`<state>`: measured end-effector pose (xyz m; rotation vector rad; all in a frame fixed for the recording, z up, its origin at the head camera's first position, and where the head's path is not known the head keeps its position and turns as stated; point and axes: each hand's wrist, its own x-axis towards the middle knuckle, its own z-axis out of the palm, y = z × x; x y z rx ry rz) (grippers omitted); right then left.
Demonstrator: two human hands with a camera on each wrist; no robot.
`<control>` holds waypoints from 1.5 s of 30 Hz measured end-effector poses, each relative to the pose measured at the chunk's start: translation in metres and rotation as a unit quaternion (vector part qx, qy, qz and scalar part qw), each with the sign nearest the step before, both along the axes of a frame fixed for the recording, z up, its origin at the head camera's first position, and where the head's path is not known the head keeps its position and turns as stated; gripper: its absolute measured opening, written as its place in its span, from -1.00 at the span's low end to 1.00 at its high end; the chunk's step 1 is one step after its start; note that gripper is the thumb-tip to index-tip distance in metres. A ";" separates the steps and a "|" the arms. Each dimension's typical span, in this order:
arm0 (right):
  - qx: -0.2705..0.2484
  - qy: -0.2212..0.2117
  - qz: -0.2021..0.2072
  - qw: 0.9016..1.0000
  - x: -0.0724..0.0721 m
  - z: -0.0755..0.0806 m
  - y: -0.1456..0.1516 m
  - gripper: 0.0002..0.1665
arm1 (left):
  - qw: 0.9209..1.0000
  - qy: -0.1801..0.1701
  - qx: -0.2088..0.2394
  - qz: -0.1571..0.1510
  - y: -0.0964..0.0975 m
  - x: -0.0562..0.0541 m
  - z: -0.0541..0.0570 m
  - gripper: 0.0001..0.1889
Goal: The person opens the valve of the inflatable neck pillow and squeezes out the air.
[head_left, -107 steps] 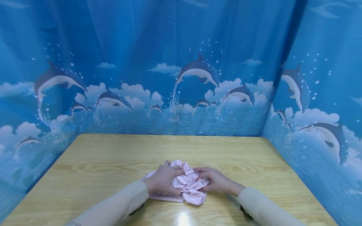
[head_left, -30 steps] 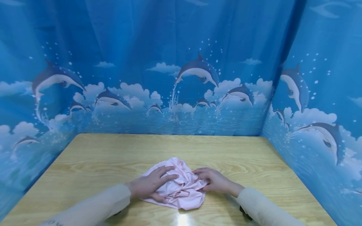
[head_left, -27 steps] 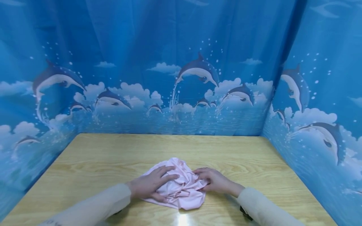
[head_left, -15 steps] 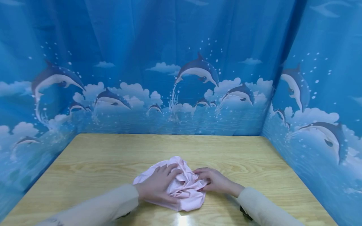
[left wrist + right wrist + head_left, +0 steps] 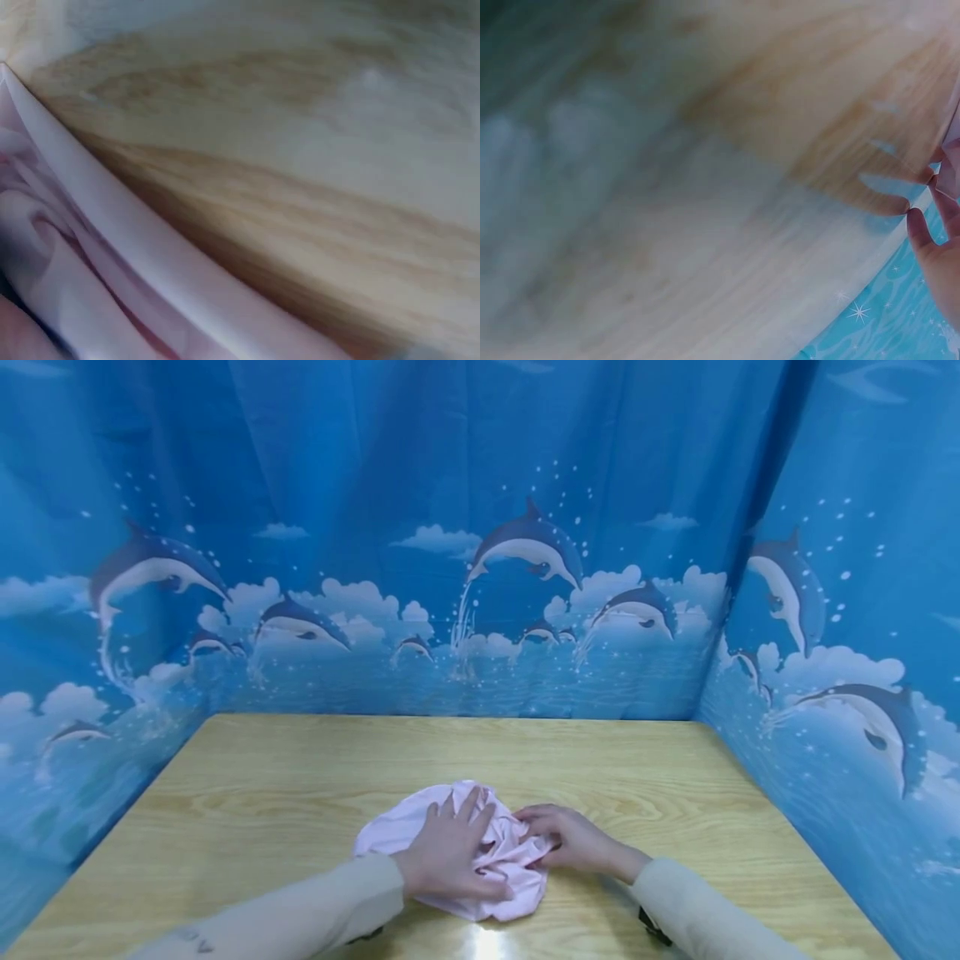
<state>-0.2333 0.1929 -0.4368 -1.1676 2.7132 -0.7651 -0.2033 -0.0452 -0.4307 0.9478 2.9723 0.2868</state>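
Observation:
A crumpled pale pink cloth (image 5: pixel 393 827) lies bunched on the table. My left hand (image 5: pixel 448 852) rests on top of it with the fingers spread and straight, covering its middle. At the cloth's right side my right hand (image 5: pixel 576 842) has curled fingers and thumb around a fold. Up close in the left wrist view, the cloth (image 5: pixel 150 255) shows a long smooth fold over the table. Only part of the right hand (image 5: pixel 941 262) is seen at the right wrist view's edge, beside a sliver of cloth (image 5: pixel 950 169).
The light wood-grain table (image 5: pixel 300 768) extends behind and to both sides of the hands. A blue curtain (image 5: pixel 360 485) printed with dolphins and clouds encloses its back and sides. A light glare (image 5: pixel 487 939) shines near the front.
My left hand has shifted right across the cloth, its fingers now spread and pointing forward. More cloth lies spread out at the left. The right hand stays in place.

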 end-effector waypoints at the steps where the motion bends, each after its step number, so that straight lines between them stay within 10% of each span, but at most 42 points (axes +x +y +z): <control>1: 0.000 -0.002 0.000 1.000 0.000 0.000 0.000 -0.71 | 1.000 0.006 -0.005 0.003 0.001 0.000 -0.001 0.16; 28: -0.004 -0.022 -0.018 1.000 0.002 0.000 -0.002 -0.73 | 0.989 0.120 -0.083 -0.037 0.002 -0.007 -0.010 -0.43; 45: -0.011 -0.041 -0.017 0.999 0.003 0.000 0.001 -0.76 | 0.994 0.089 -0.057 -0.027 0.002 -0.007 -0.008 -0.36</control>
